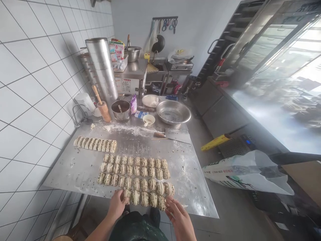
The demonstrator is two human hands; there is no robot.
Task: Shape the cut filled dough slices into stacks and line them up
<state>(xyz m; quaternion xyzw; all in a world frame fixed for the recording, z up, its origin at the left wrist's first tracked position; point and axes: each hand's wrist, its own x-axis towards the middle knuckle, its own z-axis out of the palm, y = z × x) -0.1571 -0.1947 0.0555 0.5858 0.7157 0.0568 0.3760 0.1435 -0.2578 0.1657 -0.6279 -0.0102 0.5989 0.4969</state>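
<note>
Several rows of cut, spiral-filled dough pieces [135,172] lie on the floured steel table [75,170]. A separate row of dough pieces [95,144] sits further back on the left. My left hand [117,203] touches the left end of the nearest row [146,198] at the table's front edge, fingers curled against the dough. My right hand [178,214] is at the right end of that row, fingers spread and touching the last piece.
A cleaver [175,135] lies behind the dough. Further back stand a large steel bowl [173,112], a small pot [120,109], a wooden rolling pin [101,104] and stacked steamers [101,67]. A flour sack [240,174] leans on the right counter.
</note>
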